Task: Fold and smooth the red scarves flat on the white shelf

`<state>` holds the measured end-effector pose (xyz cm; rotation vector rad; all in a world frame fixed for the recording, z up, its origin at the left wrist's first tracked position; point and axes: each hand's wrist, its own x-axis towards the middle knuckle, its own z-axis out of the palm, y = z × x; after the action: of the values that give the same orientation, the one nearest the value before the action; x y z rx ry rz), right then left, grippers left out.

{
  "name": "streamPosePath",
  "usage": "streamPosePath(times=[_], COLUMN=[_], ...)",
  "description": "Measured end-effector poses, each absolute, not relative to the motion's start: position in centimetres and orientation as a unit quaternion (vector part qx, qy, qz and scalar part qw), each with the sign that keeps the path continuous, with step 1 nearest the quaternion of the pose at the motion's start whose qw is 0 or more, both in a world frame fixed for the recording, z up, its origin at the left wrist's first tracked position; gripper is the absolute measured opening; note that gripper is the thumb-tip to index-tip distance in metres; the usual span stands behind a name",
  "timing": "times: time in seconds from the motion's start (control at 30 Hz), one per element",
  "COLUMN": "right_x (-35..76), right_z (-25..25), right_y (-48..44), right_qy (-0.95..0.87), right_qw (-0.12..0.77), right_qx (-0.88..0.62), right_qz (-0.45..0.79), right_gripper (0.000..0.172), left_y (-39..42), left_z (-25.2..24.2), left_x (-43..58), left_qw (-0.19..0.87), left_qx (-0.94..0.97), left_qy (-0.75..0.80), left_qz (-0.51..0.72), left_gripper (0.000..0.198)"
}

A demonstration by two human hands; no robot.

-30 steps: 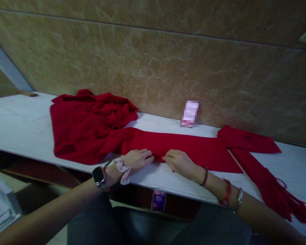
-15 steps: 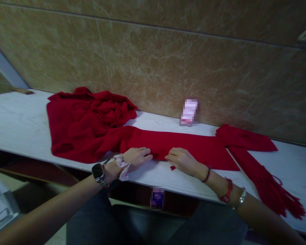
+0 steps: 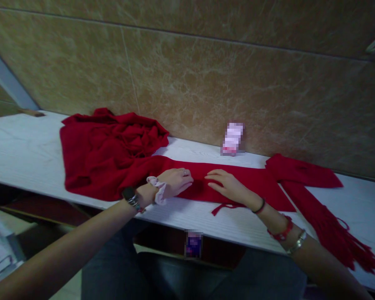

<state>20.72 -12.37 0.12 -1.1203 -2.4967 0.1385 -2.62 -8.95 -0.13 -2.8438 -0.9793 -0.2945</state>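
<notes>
A long red cloth (image 3: 250, 183) lies across the white table (image 3: 15, 141), flat in the middle and bunched up at the left. My left hand (image 3: 177, 181) rests on its flat part, fingers together with the tips bent down; whether they pinch any cloth is hidden. Just to the right, my right hand (image 3: 228, 186) is over the same strip, fingers apart and holding nothing. A small red tassel (image 3: 217, 209) sticks out below the cloth's near edge, by my right wrist. At the right, a folded red piece (image 3: 303, 171) ends in a fringe (image 3: 346, 237).
A pixelated pink object (image 3: 233, 138) leans against the tiled wall (image 3: 187, 75) behind the table. A small brown piece (image 3: 33, 112) lies at the back left. Another blurred item (image 3: 193, 244) is below the front edge, near my legs.
Both hands have moved away from me, from the cloth's near edge onto its flat part. My right fingers have spread. More of the red tassel shows.
</notes>
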Motion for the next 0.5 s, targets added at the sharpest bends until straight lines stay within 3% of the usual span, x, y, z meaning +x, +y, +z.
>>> streamPosePath(times=[0.17,0.37,0.5], right_x=[20.0,20.0,20.0], right_z=[-2.0,-1.7,-1.3], right_y=[-10.8,-11.7,-11.7], right_qy=[-0.857,-0.851,-0.850], right_qw=[0.081,0.040,0.035], right_qx=[-0.508,-0.521,-0.520], right_qz=[0.039,0.059,0.070], right_gripper=[0.061,0.068,0.072], left_y=[-8.3,-8.4,-7.9], left_z=[-1.1,-2.2,-1.7], left_x=[-0.4,-1.4,-1.4], left_qw=[-0.001,-0.041,-0.041], left_qx=[-0.929,-0.891,-0.887], left_qy=[-0.368,-0.452,-0.459], left_qz=[-0.033,0.011,0.023], left_gripper=[0.041,0.067,0.071])
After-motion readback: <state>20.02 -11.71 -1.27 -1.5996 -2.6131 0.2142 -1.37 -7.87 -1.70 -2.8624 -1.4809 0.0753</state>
